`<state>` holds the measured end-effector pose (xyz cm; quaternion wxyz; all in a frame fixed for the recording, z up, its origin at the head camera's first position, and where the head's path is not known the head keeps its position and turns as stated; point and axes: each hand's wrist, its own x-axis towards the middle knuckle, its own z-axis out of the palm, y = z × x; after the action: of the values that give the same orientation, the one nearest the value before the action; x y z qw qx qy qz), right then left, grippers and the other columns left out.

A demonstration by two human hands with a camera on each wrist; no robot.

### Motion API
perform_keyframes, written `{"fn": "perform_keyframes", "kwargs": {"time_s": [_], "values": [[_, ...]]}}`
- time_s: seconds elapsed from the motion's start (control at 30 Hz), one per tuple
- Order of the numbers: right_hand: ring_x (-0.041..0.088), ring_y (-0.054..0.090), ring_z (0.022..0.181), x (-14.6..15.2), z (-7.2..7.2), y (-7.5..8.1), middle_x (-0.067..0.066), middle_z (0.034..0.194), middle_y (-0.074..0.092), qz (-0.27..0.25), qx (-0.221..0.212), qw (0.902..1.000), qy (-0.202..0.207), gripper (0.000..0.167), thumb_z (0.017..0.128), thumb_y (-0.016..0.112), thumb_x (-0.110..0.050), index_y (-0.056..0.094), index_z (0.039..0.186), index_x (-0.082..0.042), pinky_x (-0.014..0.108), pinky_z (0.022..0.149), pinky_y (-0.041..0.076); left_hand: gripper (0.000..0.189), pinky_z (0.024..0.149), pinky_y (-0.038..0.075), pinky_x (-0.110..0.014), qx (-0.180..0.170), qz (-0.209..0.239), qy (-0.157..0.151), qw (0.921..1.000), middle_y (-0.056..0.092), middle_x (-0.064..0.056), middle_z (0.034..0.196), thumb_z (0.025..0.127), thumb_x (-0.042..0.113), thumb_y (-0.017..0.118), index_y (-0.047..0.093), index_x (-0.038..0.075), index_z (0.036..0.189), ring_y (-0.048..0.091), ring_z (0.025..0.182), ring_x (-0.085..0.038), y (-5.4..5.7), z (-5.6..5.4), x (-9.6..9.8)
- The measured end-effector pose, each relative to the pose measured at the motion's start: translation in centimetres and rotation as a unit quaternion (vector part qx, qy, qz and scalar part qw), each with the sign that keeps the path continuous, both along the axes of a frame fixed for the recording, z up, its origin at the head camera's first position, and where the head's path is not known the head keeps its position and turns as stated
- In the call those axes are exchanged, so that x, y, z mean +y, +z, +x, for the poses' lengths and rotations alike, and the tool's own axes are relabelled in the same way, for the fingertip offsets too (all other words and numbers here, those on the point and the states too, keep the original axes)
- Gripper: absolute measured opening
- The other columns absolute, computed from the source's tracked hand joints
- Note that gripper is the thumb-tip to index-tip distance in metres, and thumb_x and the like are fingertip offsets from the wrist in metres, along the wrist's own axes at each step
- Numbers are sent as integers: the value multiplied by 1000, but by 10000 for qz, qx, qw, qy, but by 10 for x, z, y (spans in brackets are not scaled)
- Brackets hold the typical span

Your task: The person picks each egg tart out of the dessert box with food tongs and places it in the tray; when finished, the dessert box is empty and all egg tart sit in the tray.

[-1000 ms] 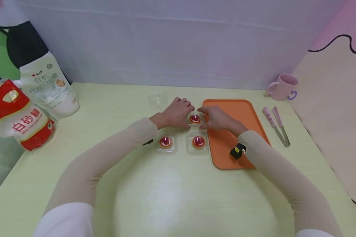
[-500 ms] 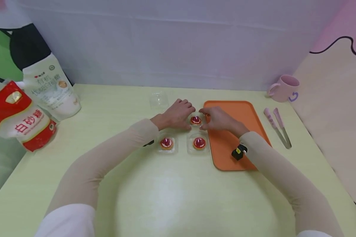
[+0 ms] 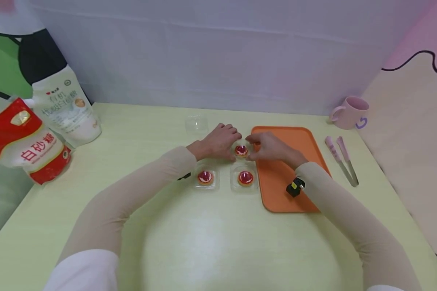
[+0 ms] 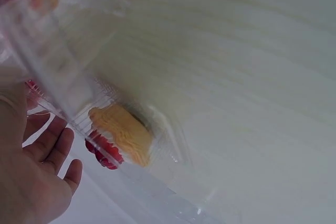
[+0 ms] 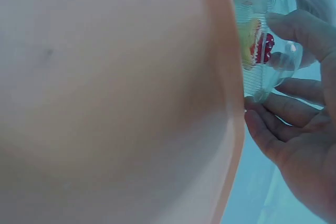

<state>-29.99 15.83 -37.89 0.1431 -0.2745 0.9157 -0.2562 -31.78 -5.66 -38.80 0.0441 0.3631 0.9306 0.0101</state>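
Head view, right hand (image 3: 271,148) half-closed, gripping clear box (image 3: 241,142), left hand (image 3: 219,141) half-open opposite, hold unclear; red-topped tart (image 3: 241,151) inside

Far side: a lilac-grey backdrop (image 3: 211,60) shows horizontal creases. Right: a beige-and-pink panel (image 3: 411,133) bears a black line. Left: a green-and-black patterned panel (image 3: 5,60) stands. Pale table (image 3: 222,254) reflects whitish glare.

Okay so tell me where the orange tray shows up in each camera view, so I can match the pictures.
Head view: the orange tray lies right of centre.
Left wrist view: not in it.
Right wrist view: the tray, looking paler, fills the left and middle, its rim running top to bottom right of centre.
Shared landmark: red-topped tarts show in all three views.
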Motion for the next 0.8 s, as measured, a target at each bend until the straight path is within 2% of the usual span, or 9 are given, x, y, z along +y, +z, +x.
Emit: {"fn": "perform_keyframes", "kwargs": {"time_s": [0.23,0.43,0.8], "values": [[29,57,123,-2,-3,1,13,137,59,74,-97,9997,221,71,83,80,-27,50,143,-3,46,101,49,73,109,33,-44,61,-164,-37,9998,58,-6,135,79,49,80,55,13,138,46,126,-25,2,1,0],[29,56,121,0,-4,0,14,140,56,-126,-196,9994,260,73,83,81,-25,48,145,-4,46,100,48,76,107,33,-44,86,-146,-78,9998,57,-6,136,78,50,79,54,12,139,46,126,-24,3,2,-3],[31,52,128,1,-5,-2,16,141,55,-405,-431,9981,176,72,84,81,-22,47,144,-2,48,107,45,85,109,32,-44,-200,56,65,9998,55,-7,137,76,63,75,53,12,141,44,128,-24,4,3,-3]]}}
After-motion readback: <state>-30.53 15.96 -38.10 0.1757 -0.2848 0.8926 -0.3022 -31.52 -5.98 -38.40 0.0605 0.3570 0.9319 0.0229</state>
